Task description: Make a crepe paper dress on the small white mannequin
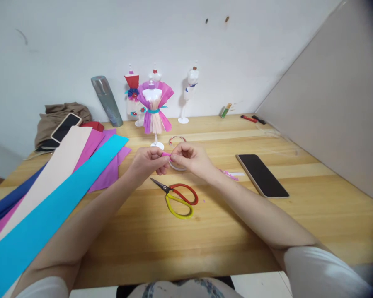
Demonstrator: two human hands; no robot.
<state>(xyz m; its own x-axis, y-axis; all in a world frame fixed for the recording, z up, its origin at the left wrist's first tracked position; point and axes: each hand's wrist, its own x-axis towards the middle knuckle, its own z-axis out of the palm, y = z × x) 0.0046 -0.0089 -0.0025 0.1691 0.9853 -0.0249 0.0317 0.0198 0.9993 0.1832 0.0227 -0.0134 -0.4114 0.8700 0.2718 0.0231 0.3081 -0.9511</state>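
A small pink strip [165,155] is pinched between the fingers of both my hands over the middle of the table. My left hand [149,162] grips its left end, and my right hand [191,158] closes on its right end. Just beyond them stands a small white mannequin [152,96] in a purple and cream paper dress with a teal band. Below my hands lie scissors [169,191] with one red and one yellow handle. A roll of tape [178,167] is partly hidden beneath my right hand.
Coloured paper sheets [65,182] spread over the left side, near a phone [66,127] and a leaning flask [107,101]. More mannequins [192,89] stand by the wall. A dark phone [262,175] lies to the right, beside pink scraps [229,174].
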